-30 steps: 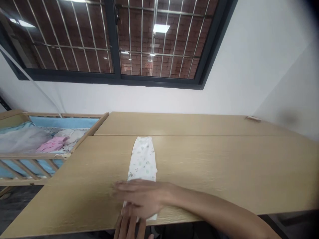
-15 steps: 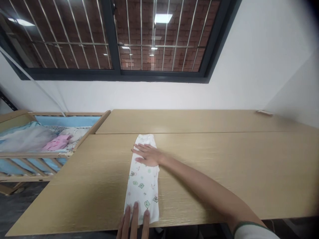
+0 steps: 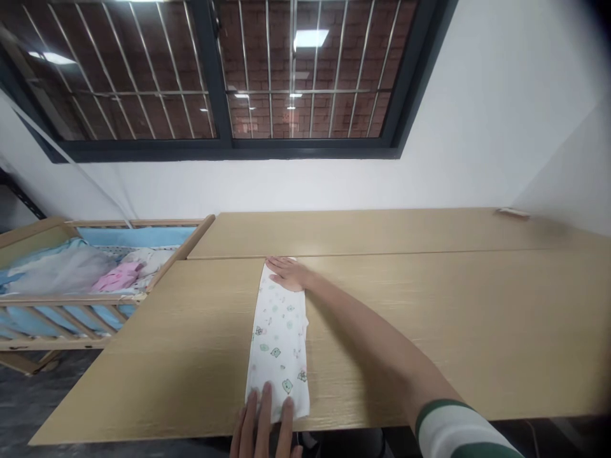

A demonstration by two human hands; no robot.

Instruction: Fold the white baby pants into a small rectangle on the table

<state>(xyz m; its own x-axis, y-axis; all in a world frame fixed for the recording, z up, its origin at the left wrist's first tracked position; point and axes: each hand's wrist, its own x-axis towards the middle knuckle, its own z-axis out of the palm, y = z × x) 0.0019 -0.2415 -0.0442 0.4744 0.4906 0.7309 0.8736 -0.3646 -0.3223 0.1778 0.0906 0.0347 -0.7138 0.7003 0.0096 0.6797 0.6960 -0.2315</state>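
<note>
A long, narrow, folded white garment (image 3: 279,337) with small green prints lies lengthwise on the wooden table (image 3: 429,318). My right hand (image 3: 289,273) rests flat and open on its far end, arm stretched out across the table. My left hand (image 3: 265,425) lies with straight fingers on the near end, at the table's front edge. Neither hand grips the cloth.
A wooden baby cot (image 3: 86,280) with blue lining, pink clothes (image 3: 117,277) and pale bedding stands to the left of the table. A small flat object (image 3: 512,213) lies at the table's far right. A barred window (image 3: 229,70) fills the wall behind.
My right hand has slid along the garment from its near end to its far end. My left hand has stayed pressed on the near end.
</note>
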